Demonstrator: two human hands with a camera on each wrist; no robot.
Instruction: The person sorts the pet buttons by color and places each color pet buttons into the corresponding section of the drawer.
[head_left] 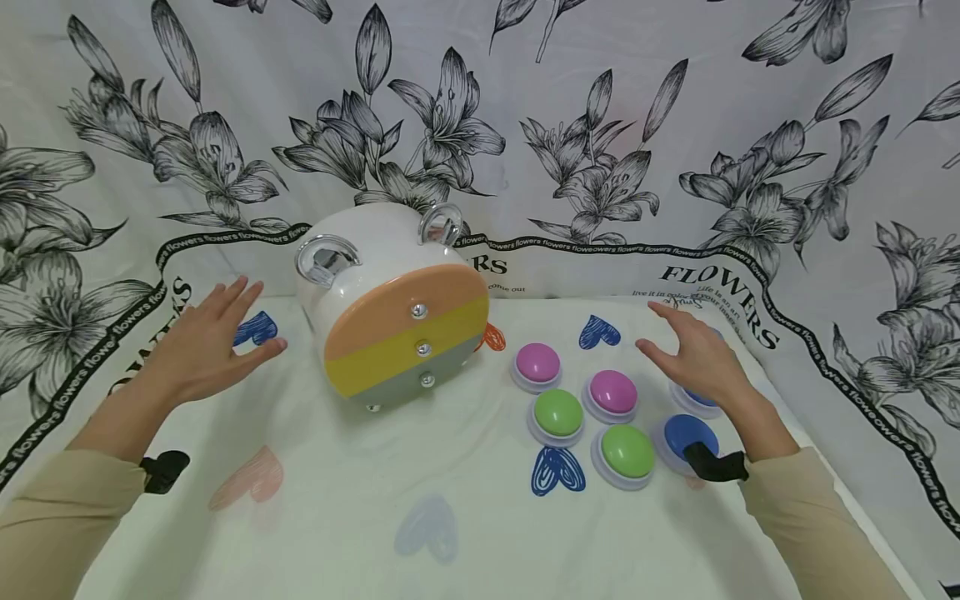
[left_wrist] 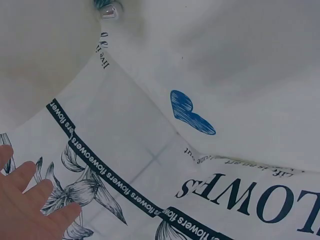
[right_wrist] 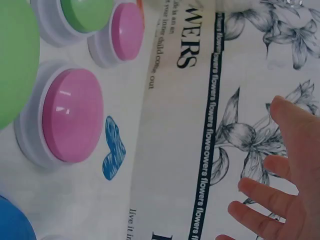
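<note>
My left hand [head_left: 204, 348] hovers over the cloth left of a white rounded drum-like case [head_left: 375, 242], fingers extended and thumb spread, holding nothing. The case has chrome rings on top and a front striped orange, yellow and grey-green with several silver knobs. It stands tilted in the head view. My right hand [head_left: 703, 354] is held up at the right with loose fingers and an empty palm. Below and left of it are pairs of domed push buttons on white bases: pink [head_left: 613, 391], green [head_left: 628, 451] and blue [head_left: 690, 437]. The right hand partly hides the farther blue button [head_left: 701, 398].
A white cloth [head_left: 337, 517] printed with hearts covers the table. Behind it hangs a flower-printed curtain [head_left: 517, 192] with a black lettered band. Black straps [head_left: 716, 463] show at both wrists.
</note>
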